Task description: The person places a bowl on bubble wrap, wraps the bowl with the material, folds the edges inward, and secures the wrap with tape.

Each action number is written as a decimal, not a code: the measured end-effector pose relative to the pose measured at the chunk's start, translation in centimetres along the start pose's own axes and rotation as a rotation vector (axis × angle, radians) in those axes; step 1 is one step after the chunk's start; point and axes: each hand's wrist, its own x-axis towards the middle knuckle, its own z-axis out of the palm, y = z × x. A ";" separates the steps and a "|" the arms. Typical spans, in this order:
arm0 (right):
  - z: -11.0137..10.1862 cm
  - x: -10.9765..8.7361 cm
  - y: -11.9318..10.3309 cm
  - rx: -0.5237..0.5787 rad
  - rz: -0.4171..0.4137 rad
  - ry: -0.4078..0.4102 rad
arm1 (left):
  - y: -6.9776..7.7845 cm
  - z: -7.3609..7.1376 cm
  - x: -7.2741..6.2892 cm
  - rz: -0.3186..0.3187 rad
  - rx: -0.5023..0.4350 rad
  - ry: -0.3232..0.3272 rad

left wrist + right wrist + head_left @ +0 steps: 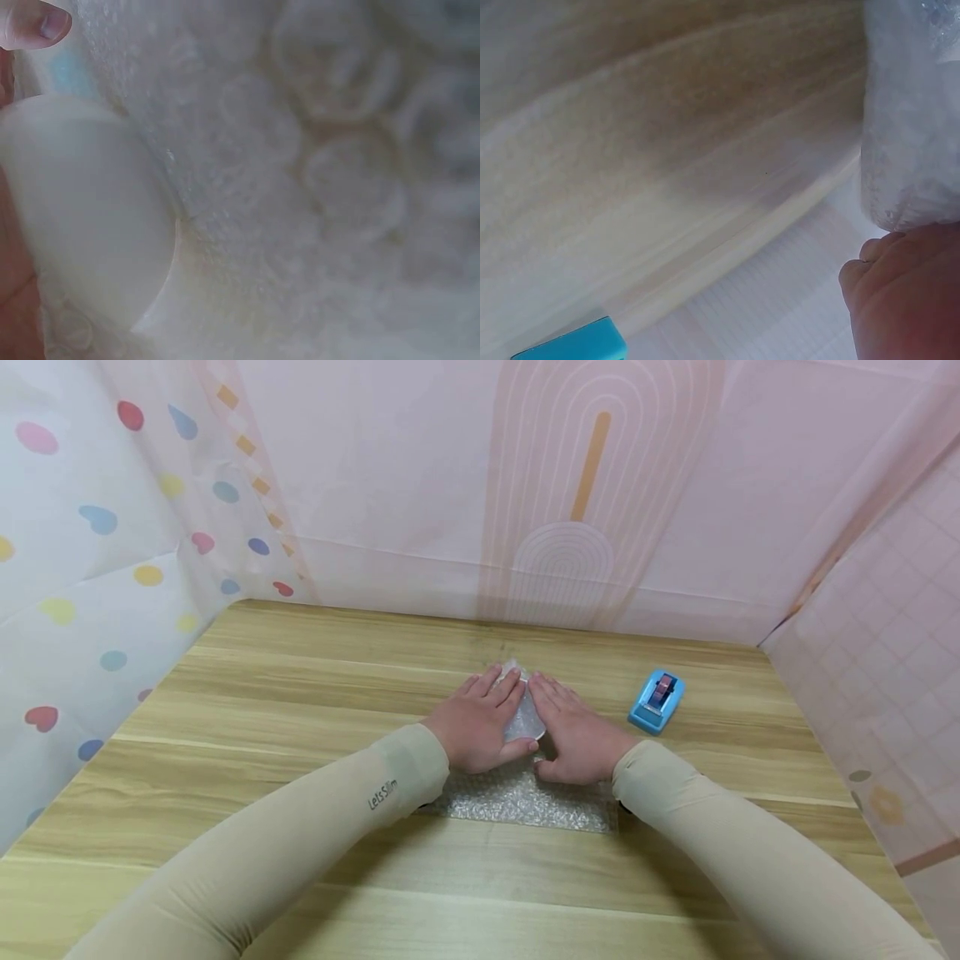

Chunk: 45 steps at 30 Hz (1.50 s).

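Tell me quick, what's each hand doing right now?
Left hand: open, resting on the bubble wrap.
Right hand: open, also against the bubble wrap.

From here I see shiny, bumpy plastic wrap (525,802), a glossy plastic dispenser (656,702), wood-grained table (300,693) and matt cloth sleeves (300,835).

Bubble wrap (525,803), tape dispenser (654,708) on table (480,897)

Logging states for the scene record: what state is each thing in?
Bubble wrap: partly round the white item, near part spread flat.
White item: partly covered, rounded end exposed.
Left hand: outstretched, on the bubble wrap.
Right hand: outstretched, on the bubble wrap.
Tape dispenser: upright, untouched.
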 end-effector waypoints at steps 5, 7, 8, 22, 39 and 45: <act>-0.1 -0.1 -0.1 0.006 -0.011 -0.001 | 0.1 0.0 0.0 -0.003 -0.006 0.001; -0.1 -0.2 -0.1 0.009 -0.009 -0.002 | 0.2 -0.1 0.0 -0.003 -0.006 0.000; -0.1 -0.3 -0.1 0.012 -0.007 -0.002 | 0.3 -0.1 0.0 -0.003 -0.006 0.000; -0.2 -1.3 -0.1 0.018 0.028 -0.025 | 0.4 -0.1 0.3 -0.025 -0.041 -0.013; -0.4 -3.2 1.0 0.224 0.040 -0.015 | 0.5 -0.4 0.6 -0.054 -0.042 -0.001; -0.5 -3.0 1.0 0.330 0.157 0.066 | 0.6 -0.2 0.8 -0.067 -0.049 -0.013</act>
